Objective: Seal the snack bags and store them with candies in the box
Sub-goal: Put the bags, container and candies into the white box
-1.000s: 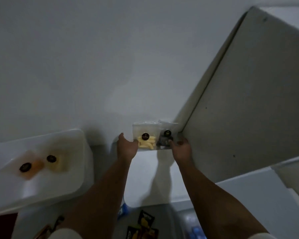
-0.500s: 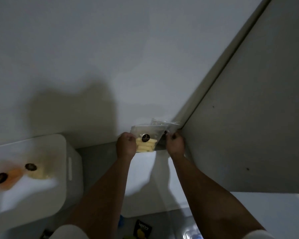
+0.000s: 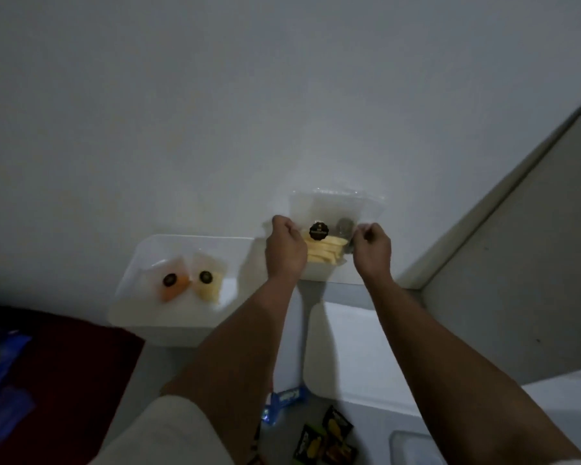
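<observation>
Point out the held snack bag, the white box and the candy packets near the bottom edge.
Held snack bag (image 3: pixel 322 251): head view, on the yellow snacks inside.
White box (image 3: pixel 133 273): head view, on its left rim.
Candy packets (image 3: pixel 326 441): head view, on the dark wrappers.

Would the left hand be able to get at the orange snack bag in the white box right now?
Probably not yet: the left hand grips the yellow snack bag. Otherwise the orange snack bag lies uncovered in the open white box.

White surface carries a box and candy packets.
</observation>
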The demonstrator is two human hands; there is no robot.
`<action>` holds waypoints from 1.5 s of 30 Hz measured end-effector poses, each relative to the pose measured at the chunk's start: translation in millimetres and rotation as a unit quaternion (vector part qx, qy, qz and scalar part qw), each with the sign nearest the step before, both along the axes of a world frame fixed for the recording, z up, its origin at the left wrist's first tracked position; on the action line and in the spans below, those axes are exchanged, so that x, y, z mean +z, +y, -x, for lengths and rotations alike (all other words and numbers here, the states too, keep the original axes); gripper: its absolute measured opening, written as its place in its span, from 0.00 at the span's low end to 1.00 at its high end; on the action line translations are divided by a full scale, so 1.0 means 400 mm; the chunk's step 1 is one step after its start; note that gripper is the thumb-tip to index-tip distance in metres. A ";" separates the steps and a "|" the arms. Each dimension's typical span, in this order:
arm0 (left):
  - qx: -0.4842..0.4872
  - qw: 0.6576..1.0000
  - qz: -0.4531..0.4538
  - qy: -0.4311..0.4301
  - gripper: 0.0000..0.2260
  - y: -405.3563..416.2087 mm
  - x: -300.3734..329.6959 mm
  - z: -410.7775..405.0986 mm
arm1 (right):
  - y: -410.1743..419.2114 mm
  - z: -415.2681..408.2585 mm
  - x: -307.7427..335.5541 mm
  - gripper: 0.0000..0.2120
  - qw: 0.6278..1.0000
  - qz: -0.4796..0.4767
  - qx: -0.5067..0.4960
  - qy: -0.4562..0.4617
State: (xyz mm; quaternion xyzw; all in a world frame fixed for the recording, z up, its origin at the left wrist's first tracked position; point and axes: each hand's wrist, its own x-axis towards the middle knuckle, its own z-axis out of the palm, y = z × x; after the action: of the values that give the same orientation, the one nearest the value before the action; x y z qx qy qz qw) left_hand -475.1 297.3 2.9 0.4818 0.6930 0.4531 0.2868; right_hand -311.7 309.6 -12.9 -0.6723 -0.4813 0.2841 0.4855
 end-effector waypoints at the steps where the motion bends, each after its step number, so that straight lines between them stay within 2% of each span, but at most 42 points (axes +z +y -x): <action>1: 0.020 1.000 -0.007 -0.001 0.03 -0.005 0.018 0.053 | 0.008 0.054 0.025 0.07 1.000 -0.009 0.006 0.005; 7: 0.143 0.989 -0.008 -0.026 0.02 -0.028 0.023 0.383 | 0.051 0.372 0.081 0.08 0.997 0.000 0.079 -0.011; 13: 0.224 0.970 0.083 -0.053 0.08 -0.046 -0.108 0.599 | 0.056 0.603 -0.030 0.11 0.985 0.125 0.109 -0.041; 18: 0.155 0.966 0.209 -0.012 0.11 -0.011 -0.276 0.663 | 0.030 0.648 -0.197 0.11 0.966 0.239 0.087 -0.048; 21: 0.120 0.957 0.262 -0.023 0.13 0.010 -0.362 0.669 | 0.030 0.640 -0.295 0.08 0.953 0.295 0.068 -0.016; 24: 0.162 0.937 0.299 -0.077 0.18 0.037 -0.412 0.684 | 0.043 0.637 -0.354 0.06 0.944 0.326 0.054 0.020; 27: 0.221 0.911 0.320 -0.137 0.28 0.061 -0.455 0.712 | 0.067 0.655 -0.377 0.09 0.938 0.337 0.067 0.032; 30: 0.247 0.903 0.317 -0.154 0.29 0.076 -0.495 0.731 | 0.084 0.674 -0.383 0.14 0.937 0.341 0.075 0.012; 34: 0.261 0.891 0.320 -0.187 0.30 0.059 -0.404 0.699 | 0.069 0.660 -0.335 0.12 0.926 0.356 0.115 -0.045; 38: 0.247 0.906 0.291 -0.183 0.27 0.024 -0.319 0.670 | 0.022 0.626 -0.248 0.08 0.935 0.333 0.104 -0.073; 42: 0.228 0.935 0.262 -0.076 0.26 -0.034 -0.199 0.618 | -0.052 0.585 -0.152 0.15 0.956 0.243 0.138 -0.087; 45: 0.195 0.961 0.191 -0.034 0.21 -0.086 -0.108 0.539 | -0.108 0.528 -0.080 0.19 0.969 0.183 0.152 -0.059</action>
State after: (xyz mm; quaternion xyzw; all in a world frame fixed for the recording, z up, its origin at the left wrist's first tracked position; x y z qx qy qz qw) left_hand -690.7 262.7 -40.3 0.2573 0.8371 0.3755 0.3033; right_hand -522.8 266.3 -44.8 -0.6843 -0.5457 0.3975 0.2756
